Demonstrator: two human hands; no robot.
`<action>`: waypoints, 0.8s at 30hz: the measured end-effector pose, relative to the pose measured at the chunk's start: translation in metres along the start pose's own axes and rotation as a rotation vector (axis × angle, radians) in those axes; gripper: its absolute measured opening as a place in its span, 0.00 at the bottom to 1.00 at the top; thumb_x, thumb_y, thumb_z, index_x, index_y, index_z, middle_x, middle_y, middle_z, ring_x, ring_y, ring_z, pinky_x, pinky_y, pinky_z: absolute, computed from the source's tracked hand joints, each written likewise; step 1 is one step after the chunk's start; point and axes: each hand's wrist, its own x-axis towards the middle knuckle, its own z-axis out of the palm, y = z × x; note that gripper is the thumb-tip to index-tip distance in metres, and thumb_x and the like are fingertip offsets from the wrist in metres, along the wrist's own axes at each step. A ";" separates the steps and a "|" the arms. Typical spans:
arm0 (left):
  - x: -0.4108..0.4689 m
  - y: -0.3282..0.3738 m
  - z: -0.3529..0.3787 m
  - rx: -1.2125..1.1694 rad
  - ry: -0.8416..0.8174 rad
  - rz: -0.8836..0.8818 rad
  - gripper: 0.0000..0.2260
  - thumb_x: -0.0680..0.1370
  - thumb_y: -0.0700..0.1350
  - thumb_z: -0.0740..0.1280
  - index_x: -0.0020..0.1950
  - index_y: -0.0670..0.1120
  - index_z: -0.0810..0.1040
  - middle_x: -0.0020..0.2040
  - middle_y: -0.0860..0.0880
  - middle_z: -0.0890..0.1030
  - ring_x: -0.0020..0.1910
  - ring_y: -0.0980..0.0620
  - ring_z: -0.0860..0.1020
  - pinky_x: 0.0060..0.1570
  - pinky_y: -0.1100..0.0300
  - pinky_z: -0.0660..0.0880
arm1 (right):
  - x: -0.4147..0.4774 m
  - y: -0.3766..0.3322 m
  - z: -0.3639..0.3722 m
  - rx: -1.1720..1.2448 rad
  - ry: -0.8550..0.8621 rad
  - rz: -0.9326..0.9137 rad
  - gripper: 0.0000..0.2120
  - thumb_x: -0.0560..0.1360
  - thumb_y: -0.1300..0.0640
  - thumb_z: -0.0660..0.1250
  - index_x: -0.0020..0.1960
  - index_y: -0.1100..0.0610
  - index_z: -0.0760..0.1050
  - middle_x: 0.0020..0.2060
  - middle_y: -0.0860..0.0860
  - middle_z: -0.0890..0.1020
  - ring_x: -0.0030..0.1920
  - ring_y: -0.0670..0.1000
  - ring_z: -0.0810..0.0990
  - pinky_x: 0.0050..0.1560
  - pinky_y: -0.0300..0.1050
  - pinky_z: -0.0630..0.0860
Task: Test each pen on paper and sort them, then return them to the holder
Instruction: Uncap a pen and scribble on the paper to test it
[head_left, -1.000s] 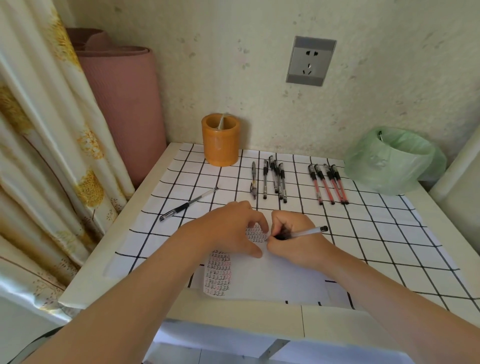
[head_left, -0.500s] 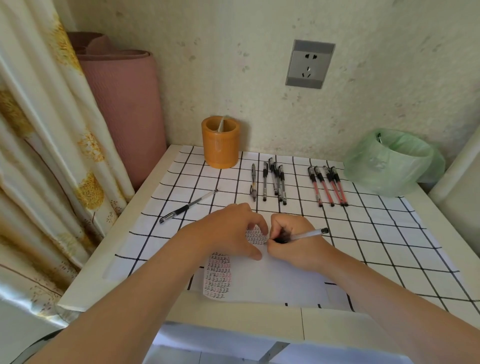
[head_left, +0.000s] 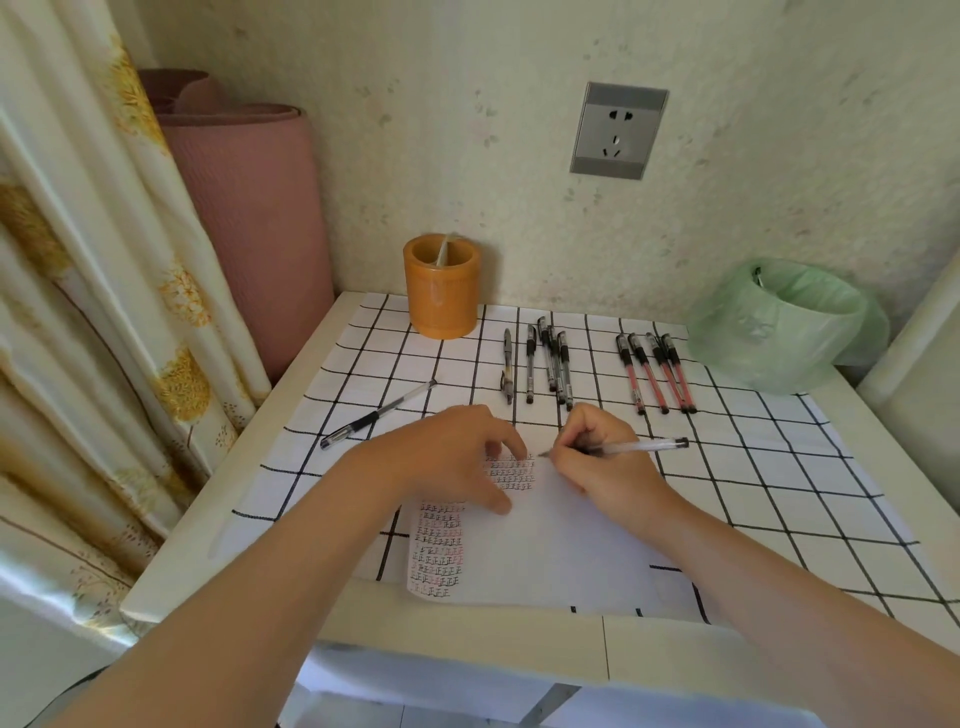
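A: right hand (head_left: 597, 465)?
B: fingers clamped on clear plastic pen (head_left: 644, 446), tip on white paper sheet (head_left: 561, 545) for testing; left hand (head_left: 441, 457) fingers spread, pinning sheet steady
A: others?
B: sorted by ink, I judge; black pens (head_left: 555, 364) beside red pens (head_left: 650, 373); orange cylindrical holder (head_left: 441, 296) behind

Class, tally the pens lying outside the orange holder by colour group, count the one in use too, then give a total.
Red pens: 4
Black pens in the middle row: 5
Black pen alone on the left: 1
Clear-barrelled pen held in the right hand: 1
Total: 11
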 end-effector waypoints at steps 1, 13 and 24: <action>-0.002 -0.003 -0.005 -0.003 0.011 -0.022 0.25 0.68 0.55 0.78 0.62 0.62 0.75 0.51 0.61 0.72 0.51 0.59 0.73 0.53 0.58 0.74 | 0.001 -0.001 0.000 0.037 0.036 0.010 0.07 0.74 0.72 0.66 0.41 0.63 0.73 0.26 0.50 0.74 0.27 0.49 0.69 0.27 0.40 0.64; -0.014 -0.016 -0.016 0.071 0.031 -0.117 0.14 0.70 0.53 0.77 0.53 0.57 0.79 0.52 0.57 0.77 0.51 0.57 0.76 0.51 0.60 0.76 | 0.009 -0.026 0.001 0.462 0.015 0.153 0.19 0.82 0.68 0.53 0.64 0.57 0.78 0.52 0.59 0.83 0.35 0.59 0.82 0.31 0.49 0.77; -0.011 -0.016 -0.016 -0.017 0.139 -0.099 0.07 0.73 0.48 0.75 0.45 0.57 0.79 0.45 0.60 0.80 0.44 0.61 0.77 0.40 0.66 0.70 | 0.014 -0.027 -0.004 -0.583 0.021 -0.040 0.07 0.73 0.53 0.73 0.50 0.43 0.82 0.43 0.39 0.84 0.36 0.35 0.77 0.43 0.37 0.73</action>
